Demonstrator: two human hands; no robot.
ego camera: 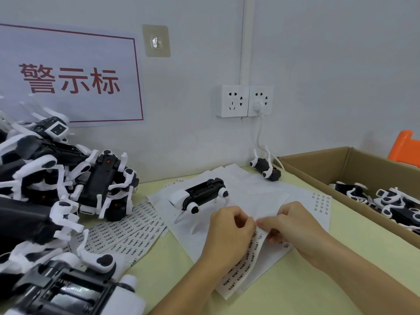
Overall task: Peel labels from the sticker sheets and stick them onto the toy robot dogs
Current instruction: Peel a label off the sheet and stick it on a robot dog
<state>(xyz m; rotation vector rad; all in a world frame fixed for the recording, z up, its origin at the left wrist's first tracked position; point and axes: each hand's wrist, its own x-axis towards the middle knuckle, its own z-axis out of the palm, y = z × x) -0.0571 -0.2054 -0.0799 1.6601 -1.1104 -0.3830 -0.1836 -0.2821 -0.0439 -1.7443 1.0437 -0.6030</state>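
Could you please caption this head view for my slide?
Both hands pinch a sticker sheet beside a toy robot dog.

- Table (318, 289): pale yellow-green.
- Dogs (68, 185), heaped: black bodies, white legs with black round joints; a red dot on one underside.
- Standing dog (200, 194): black body, white head and legs.
- Sticker sheet (244, 267): white, with rows of small black print.
- Spread sheets (127, 230): white, the same black-print rows.
- Box (354, 169): brown cardboard.
- Sign (72, 78): pale white-blue, dark red border and dark red characters.
- Sockets (245, 100): white, black slots; plug and cable white.
- Wall (329, 64): light grey-white.
- Orange object (405, 147) behind the box.
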